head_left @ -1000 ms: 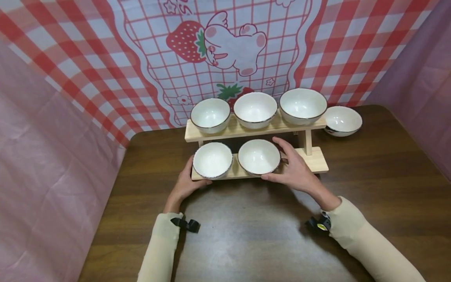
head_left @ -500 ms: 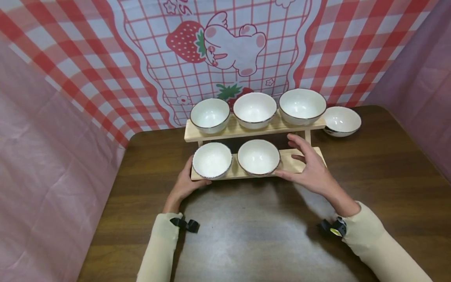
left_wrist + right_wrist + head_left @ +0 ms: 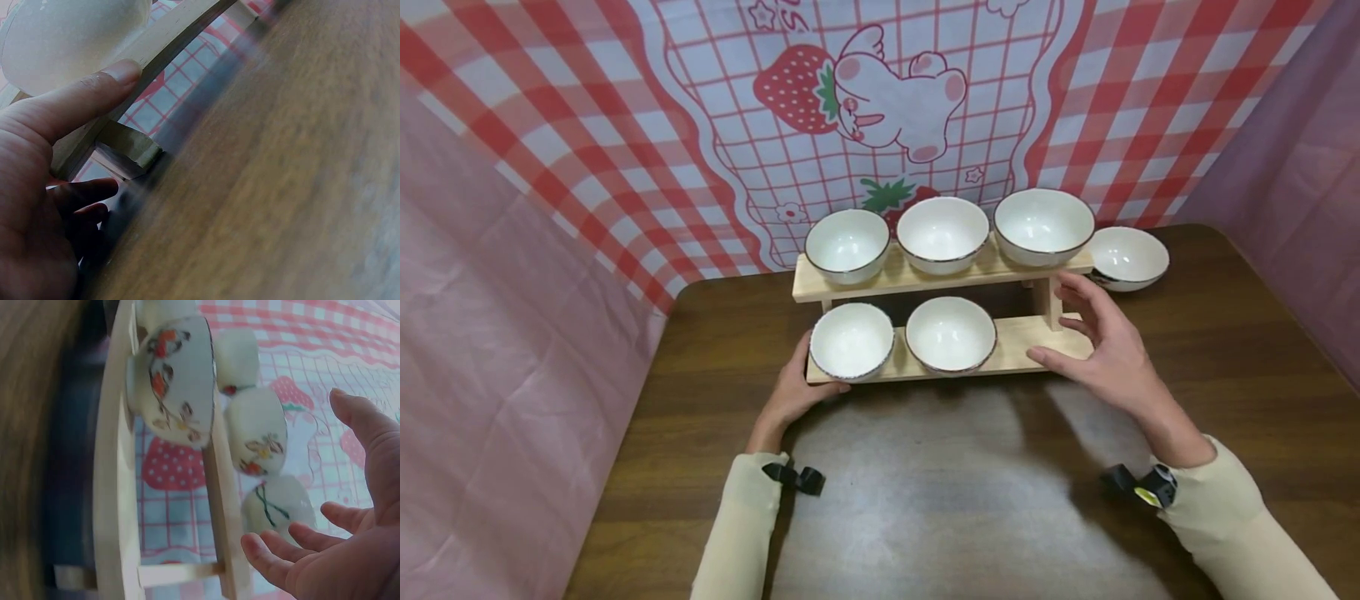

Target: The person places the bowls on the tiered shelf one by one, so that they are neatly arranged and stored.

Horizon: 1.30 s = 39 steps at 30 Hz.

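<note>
A two-tier wooden display rack (image 3: 1021, 343) carries white bowls with dark rims. On its lower board stand a left bowl (image 3: 852, 340) and a second bowl (image 3: 951, 333); the head view shows three more on the upper board. My left hand (image 3: 796, 388) grips the lower board's left end. In the left wrist view its thumb (image 3: 81, 103) lies on the board's front edge, fingers below. My right hand (image 3: 1112, 354) is spread, holding nothing, over the lower board's right end. Painted red flowers show on a bowl (image 3: 181, 384) in the right wrist view.
Another bowl (image 3: 1127, 258) stands on the brown wooden table (image 3: 910, 500), just right of the rack. Behind the rack hangs a red-and-white checked cloth (image 3: 865, 167) with a strawberry print. Pink curtains (image 3: 497, 333) hang at both sides.
My right hand has come away from the lower board's second bowl and moved right, to the board's end. The left hand has stayed put, and the bowls stand where they were.
</note>
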### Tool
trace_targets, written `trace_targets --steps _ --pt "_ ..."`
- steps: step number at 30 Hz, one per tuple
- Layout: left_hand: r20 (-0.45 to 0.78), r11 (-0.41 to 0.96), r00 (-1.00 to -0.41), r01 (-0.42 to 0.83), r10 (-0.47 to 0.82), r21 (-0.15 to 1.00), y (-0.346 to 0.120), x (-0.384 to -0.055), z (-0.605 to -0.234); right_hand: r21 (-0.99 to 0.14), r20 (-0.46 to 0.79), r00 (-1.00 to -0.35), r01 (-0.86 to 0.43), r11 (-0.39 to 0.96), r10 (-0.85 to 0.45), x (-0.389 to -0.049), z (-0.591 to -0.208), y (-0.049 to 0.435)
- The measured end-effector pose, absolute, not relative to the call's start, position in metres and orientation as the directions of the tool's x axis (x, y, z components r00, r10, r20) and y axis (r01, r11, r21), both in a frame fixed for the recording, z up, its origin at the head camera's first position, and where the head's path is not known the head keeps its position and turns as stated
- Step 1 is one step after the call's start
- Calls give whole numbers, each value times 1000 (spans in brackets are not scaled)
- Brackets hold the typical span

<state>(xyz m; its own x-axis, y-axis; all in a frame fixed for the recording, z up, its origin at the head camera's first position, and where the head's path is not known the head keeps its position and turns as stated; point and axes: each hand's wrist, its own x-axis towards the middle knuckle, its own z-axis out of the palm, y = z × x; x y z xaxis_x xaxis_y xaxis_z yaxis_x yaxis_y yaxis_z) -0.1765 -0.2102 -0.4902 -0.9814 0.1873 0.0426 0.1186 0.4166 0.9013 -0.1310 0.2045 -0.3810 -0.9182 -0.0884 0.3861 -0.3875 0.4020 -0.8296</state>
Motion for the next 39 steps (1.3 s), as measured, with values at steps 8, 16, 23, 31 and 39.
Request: trace_targets --steps 8,16,23,31,39 --pt "38 432 -982 116 186 894 -212 -177 -492 -835 413 -911 -375 403 8 -134 -372 232" --pt "52 436 -981 129 185 891 -212 -177 -492 -851 405 -907 -329 409 113 -143 -368 255" --pt "55 448 -981 134 184 884 -212 -178 -493 -869 324 -916 -191 456 234 -159 -375 278" --pt "21 442 -984 98 176 892 -211 -179 -493 -852 207 -933 -24 524 294 -173 -384 300" --pt "3 450 -984 85 180 889 -205 -170 -473 -826 149 -934 63 560 326 -187 -393 309"
